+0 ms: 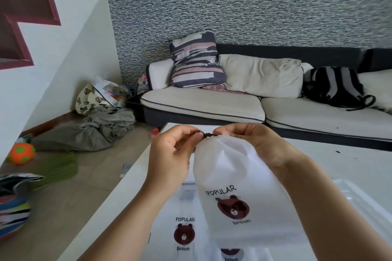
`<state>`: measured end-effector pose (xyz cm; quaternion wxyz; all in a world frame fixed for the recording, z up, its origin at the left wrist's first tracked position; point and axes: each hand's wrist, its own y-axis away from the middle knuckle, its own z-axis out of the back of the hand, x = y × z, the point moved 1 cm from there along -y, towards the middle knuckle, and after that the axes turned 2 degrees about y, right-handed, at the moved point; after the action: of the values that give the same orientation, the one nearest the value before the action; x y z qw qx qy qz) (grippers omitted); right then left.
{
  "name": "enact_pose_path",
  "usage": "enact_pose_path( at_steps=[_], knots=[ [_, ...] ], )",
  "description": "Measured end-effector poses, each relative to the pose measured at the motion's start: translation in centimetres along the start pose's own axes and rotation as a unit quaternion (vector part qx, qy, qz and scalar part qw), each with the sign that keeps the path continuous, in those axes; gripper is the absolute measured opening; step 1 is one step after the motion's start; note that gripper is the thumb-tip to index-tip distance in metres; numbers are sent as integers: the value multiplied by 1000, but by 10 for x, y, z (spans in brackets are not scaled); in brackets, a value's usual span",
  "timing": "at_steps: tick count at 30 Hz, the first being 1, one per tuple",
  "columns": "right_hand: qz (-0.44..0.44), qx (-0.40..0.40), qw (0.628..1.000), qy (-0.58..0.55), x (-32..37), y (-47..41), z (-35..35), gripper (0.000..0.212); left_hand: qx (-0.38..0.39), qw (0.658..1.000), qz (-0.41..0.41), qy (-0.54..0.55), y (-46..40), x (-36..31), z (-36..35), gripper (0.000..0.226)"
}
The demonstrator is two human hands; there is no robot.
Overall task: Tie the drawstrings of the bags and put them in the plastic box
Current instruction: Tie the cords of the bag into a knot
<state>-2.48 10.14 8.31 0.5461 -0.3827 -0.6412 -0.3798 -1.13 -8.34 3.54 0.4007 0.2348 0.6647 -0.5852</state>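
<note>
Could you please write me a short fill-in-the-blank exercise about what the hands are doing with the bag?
1. Both hands, the left hand and the right hand, pinch the dark ____ at the top of the raised bag.
2. The animal face printed on the raised bag is a ____.
3. The word printed above that face is ____.
4. On the sofa behind the table lies a black and grey ____.

Missing words: drawstring; bear; POPULAR; backpack
</note>
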Motion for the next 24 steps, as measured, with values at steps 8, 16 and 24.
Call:
enact_pose_path(
  at_steps=[8, 16, 24],
  knots=[
    [69, -47, 995, 56, -1, -5, 16, 24, 55, 973, -158, -161, -5, -4, 13, 12],
    [85, -40, 990, 103, -1, -1, 23, 17, 58, 913, -293, -277, -3, -4, 18, 7],
    [102, -18, 985, 137, 4, 1, 22, 17, 62, 903, -317, -284, -4, 3, 24, 5]
  ],
)
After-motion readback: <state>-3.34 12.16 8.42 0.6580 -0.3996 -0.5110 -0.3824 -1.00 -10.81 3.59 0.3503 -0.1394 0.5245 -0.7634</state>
